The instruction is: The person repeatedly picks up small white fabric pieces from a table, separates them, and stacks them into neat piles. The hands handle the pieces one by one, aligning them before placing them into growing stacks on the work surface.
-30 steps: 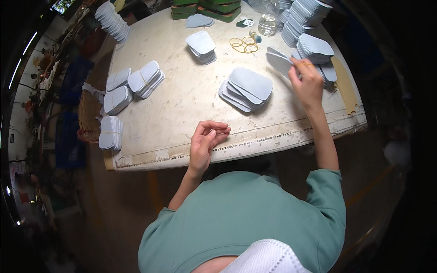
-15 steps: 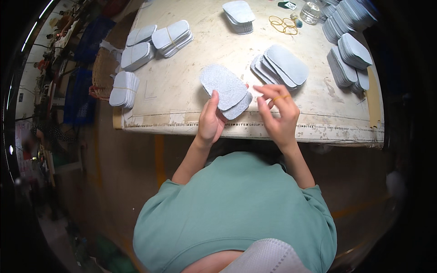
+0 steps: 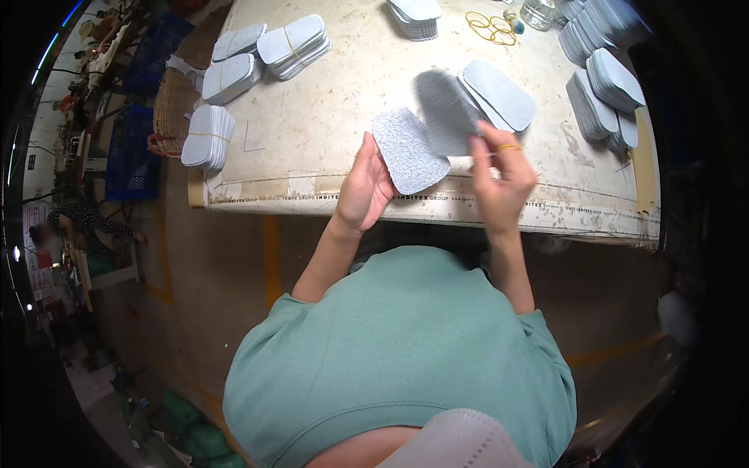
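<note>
My left hand (image 3: 365,187) holds a light grey, rounded fabric pad (image 3: 407,152) with a rough, speckled face, its thumb along the pad's left edge. My right hand (image 3: 503,175) pinches a second grey pad (image 3: 443,113) by its lower right edge; this one is tilted up and smeared by motion. A thin yellow band circles a finger of that hand. Just beyond it, a loose pile of the same pads (image 3: 503,95) lies on the worn white table (image 3: 312,140), partly covered by the raised pad.
Banded stacks of pads (image 3: 295,45) stand at the table's left, another stack (image 3: 209,136) nearer its left edge. More stacks (image 3: 616,82) line the right. Yellow rubber bands (image 3: 491,30) and a clear jar (image 3: 538,12) are at the back. A wicker basket (image 3: 173,113) sits beside the table.
One pad has come away from those in my left hand and is now in my right hand, lifted to the right. My right fingers have gone from apart to pinched.
</note>
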`<state>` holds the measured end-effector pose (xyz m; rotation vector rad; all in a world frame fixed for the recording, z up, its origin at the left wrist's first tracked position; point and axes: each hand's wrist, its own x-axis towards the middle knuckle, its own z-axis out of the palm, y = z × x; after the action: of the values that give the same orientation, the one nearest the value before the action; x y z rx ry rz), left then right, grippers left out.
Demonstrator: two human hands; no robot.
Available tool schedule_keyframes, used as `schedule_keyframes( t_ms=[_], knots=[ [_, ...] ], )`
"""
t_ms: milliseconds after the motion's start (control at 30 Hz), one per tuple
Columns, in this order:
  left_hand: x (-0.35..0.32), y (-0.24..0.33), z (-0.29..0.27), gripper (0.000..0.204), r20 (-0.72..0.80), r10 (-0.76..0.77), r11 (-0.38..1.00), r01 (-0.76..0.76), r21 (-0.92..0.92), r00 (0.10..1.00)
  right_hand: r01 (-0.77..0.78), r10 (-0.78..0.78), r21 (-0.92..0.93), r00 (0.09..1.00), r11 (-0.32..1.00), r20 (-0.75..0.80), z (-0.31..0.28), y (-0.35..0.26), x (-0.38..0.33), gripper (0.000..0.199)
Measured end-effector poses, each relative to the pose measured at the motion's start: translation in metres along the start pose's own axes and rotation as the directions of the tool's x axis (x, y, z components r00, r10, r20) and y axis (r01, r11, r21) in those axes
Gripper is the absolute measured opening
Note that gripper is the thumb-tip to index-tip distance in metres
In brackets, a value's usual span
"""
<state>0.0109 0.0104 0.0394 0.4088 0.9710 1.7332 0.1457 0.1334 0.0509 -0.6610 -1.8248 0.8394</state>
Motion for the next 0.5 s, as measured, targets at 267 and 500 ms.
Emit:
schedule_keyframes(
  t_ms=[267,500],
  knots=[
    [-0.002,0.008,0.001,0.070,0.002,-0.022,0.998,0.022,-0.059,1.000,-0.281,0.272,0.285,0.960,0.916,0.071,-0.037,-0.002,0.005,0.026],
    [-0.002,0.003,0.003,0.062,0.000,-0.022,0.993,0.022,-0.115,1.000,-0.516,0.371,0.348,0.836,0.783,0.405,0.009,-0.015,-0.021,0.025]
  ],
)
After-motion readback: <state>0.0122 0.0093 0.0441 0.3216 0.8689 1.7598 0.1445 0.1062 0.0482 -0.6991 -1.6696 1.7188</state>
